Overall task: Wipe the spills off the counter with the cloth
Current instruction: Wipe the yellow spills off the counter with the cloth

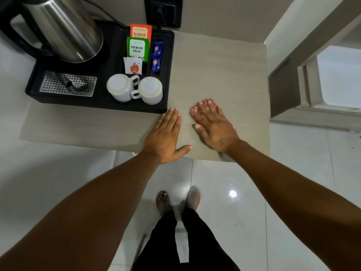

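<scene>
from the head view, both hands lie flat on the grey-beige stone-look counter [214, 71]. the left hand [166, 135] rests palm down with fingers [172, 118] straight and together, gripping nothing, its fingertips just beside the corner of the black plastic tray [170, 55]. the right hand [213, 126] presses flat with fingers spread on a red-pink cloth [205, 103]; only thin edges of the cloth show past the fingertips and at the hand's outer side. the tray carries a steel electric kettle [64, 30], two upturned white ceramic cups [134, 89], tea sachets [137, 45] and a perforated metal drip plate [68, 85]. no spill can be made out on the counter.
</scene>
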A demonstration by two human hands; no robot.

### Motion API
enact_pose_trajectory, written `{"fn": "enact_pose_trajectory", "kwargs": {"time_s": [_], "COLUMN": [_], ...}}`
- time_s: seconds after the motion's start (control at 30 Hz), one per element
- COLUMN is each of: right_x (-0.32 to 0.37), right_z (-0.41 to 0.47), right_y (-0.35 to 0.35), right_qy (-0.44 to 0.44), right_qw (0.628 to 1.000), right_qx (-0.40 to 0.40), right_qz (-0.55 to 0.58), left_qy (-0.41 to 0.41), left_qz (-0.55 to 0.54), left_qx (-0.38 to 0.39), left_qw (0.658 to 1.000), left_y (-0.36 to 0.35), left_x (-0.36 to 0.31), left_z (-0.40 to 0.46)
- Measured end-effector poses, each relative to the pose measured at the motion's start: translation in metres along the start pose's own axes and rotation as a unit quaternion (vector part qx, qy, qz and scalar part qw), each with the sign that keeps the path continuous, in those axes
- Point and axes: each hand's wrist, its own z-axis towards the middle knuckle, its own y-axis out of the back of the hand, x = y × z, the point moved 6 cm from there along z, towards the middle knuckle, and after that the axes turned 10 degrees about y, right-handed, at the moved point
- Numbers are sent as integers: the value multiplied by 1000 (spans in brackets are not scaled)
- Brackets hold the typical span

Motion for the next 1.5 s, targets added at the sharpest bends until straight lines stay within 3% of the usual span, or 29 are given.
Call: {"fn": "enact_pose_trajectory", "kwargs": {"time_s": [0.13,0.23,0.37,0.57,0.73,0.87,0.97,1.07,1.2,1.37,1.5], "right_x": [12,-23,-30,34,-36,-62,-21,11,-30,-99,-101], "right_z": [-56,-89,-63,-81,-130,-86,-54,-75,-109,-59,12], "right_y": [-11,-2,1,-27,-10,9,-2,-19,-11,23,29], "right_qy": [15,-69,-168,-72,-195,-275,-235,-211,-293,-346,-303], "right_qw": [1000,998,986,997,980,960,970,976,954,932,949], "right_qx": [17,13,-12,-12,-33,-56,-59,-51,-60,-103,-85], "right_qz": [-1,1,23,-13,4,28,32,25,29,35,27], "left_qy": [-2,1,-4,-9,-11,-18,-18,-19,-39,-56,-57], "left_qz": [7,9,17,23,44,40,35,30,58,52,36], "left_qx": [1,7,15,20,15,17,18,11,13,13,2], "left_qw": [1000,1000,1000,1000,999,999,999,999,997,997,998], "left_y": [-1,-3,-3,-4,-6,-5,-5,-6,-8,-7,-6], "left_x": [1,2,0,1,-1,-3,-4,-4,-4,-6,-5], "left_z": [1,1,2,2,4,4,4,4,6,6,7]}}
